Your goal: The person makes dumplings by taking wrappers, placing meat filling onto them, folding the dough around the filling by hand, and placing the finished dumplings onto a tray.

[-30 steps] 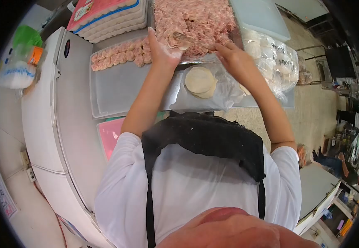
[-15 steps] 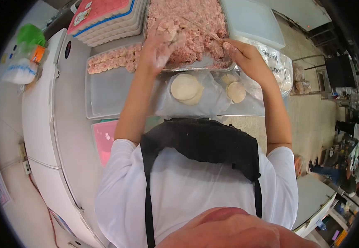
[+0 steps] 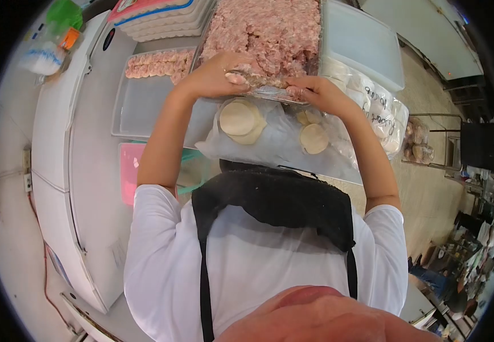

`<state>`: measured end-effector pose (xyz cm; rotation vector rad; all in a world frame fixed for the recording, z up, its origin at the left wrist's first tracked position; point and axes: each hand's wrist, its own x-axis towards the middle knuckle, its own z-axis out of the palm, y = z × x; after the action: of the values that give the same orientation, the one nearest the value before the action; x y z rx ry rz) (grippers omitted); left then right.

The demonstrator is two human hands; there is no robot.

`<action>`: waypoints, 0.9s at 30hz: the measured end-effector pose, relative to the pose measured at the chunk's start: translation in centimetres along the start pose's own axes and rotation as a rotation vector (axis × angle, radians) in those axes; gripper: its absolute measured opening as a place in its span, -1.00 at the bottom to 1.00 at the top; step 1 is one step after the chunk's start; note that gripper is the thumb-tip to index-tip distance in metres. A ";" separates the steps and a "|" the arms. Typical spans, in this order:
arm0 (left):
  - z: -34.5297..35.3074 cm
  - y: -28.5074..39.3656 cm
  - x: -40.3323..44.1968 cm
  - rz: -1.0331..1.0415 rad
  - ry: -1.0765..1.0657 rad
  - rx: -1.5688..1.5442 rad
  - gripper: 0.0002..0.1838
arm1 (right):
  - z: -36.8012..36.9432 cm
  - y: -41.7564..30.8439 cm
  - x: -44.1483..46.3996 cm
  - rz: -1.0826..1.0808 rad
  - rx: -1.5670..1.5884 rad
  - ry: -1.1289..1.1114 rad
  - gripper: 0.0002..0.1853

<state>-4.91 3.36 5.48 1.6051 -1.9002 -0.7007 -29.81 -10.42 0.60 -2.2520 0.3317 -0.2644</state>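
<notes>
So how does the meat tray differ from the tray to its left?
Contents: the meat tray is heaped with loose pink mixture; the left tray has small formed pieces in rows at its far end, bare nearer the person.
Hands: the left hand and right hand are at the meat tray's near edge; only the left forearm crosses over the left tray.
Shared: both are rectangular with raised rims.

The top edge cuts off the minced meat [image 3: 267,28] and the stacked trays [image 3: 170,25]. The left hand [image 3: 215,75] mostly hides its palm; what meets the right hand [image 3: 322,93] is unclear. Far-right clutter [image 3: 483,256] is too small to tell.
</notes>
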 end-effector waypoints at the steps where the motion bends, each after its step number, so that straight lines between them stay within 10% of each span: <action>1: 0.8 -1.0 0.2 -0.012 0.020 -0.049 -0.60 | -0.6 1.0 0.5 -0.008 -0.032 0.012 -0.66; 9: 4.2 -7.3 0.9 -0.431 0.283 -0.156 -0.55 | 2.8 0.3 1.3 -0.020 -0.508 0.251 -0.62; 16: 3.3 -5.0 -1.6 -0.208 0.435 -0.023 -0.37 | -2.1 1.7 -0.5 0.268 -0.635 0.099 -0.67; 20: 0.5 -1.1 -2.4 -0.235 0.204 -0.243 -0.35 | -2.2 -3.4 -1.6 0.053 0.036 0.199 -0.67; 27: -0.2 -6.0 -3.9 -0.022 0.219 -0.022 -0.52 | 0.4 -7.6 1.5 -0.005 -0.409 0.162 -0.71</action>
<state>-0.05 6.34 1.16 1.6204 -1.7141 -0.5295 -27.14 -5.88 6.26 -2.6395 0.5033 -0.4131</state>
